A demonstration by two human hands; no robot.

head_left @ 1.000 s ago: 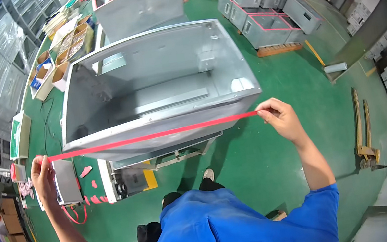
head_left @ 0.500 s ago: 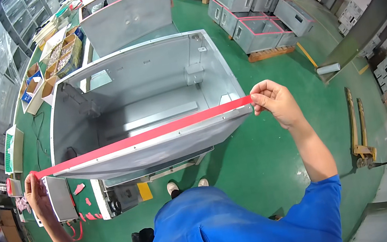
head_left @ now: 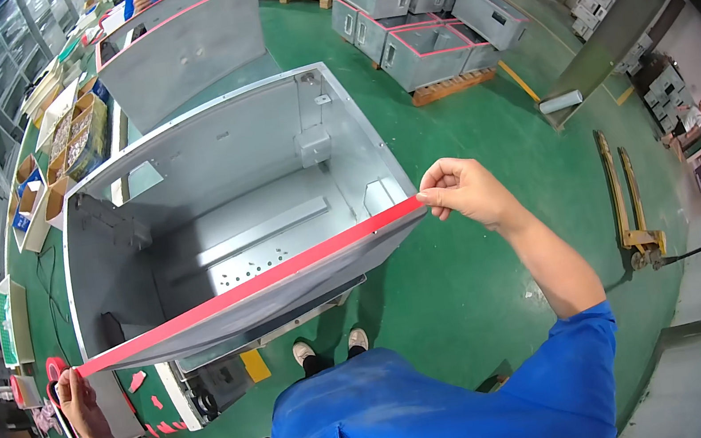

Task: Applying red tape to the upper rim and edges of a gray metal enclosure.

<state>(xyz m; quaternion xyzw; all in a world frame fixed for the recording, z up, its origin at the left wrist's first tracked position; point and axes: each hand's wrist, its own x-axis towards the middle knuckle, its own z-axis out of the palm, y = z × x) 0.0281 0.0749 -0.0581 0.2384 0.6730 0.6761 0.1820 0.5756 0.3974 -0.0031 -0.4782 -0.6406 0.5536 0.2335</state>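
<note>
Both hands, the left hand [head_left: 81, 402] and the right hand [head_left: 463, 192], pinch the ends of a long red strip [head_left: 244, 289] stretched along the near top edge of the big grey metal box [head_left: 224, 210]; it looks thin, light and bendy, best held by its ends.

Grey metal boxes [head_left: 431, 24] on a pallet, a yellow pallet jack [head_left: 631, 206], cardboard parts bins [head_left: 66, 142].

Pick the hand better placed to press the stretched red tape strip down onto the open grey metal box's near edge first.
Right, probably. The right hand pinches the red tape strip at the box corner; the left hand holds its end beyond the edge.
</note>
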